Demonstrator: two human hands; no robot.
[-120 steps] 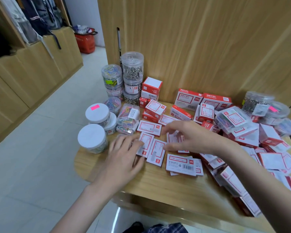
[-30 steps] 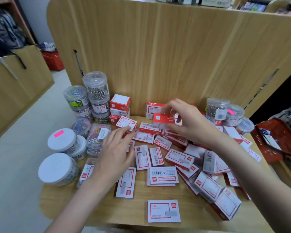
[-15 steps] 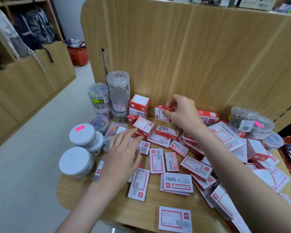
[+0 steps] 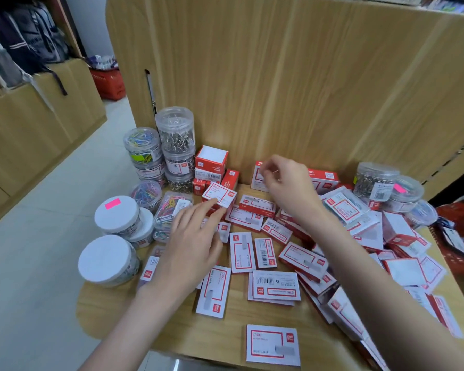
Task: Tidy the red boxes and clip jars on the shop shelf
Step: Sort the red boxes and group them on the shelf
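Along the shelf's point(image 4: 150, 311) left edge I see the white-lidded jars point(image 4: 117, 214), and behind them, in the back left corner, the clear clip jars point(image 4: 175, 135) stacked upright against the back panel point(image 4: 279, 76).

My left hand point(image 4: 190, 245) hangs over the loose boxes left of centre, fingers straight and spread, gripping nothing. Its fingertips point toward the back panel and nearly reach a small box point(image 4: 220, 195) lying tilted on others; I cannot tell whether they touch it. That box lies straight ahead of the fingers, its long axis running across the shelf, so I judge the left hand the nearer one for it.

Further right, my right hand point(image 4: 287, 180) is at the back edge, fingers curled in front of a box point(image 4: 257, 175) standing against the panel. Whether it pinches that box or has let go I cannot tell.

The right half of the shelf carries a heap of red boxes point(image 4: 402, 236) lying at all angles, with more jars point(image 4: 378, 180) in the back right corner. The sorting looks barely begun.
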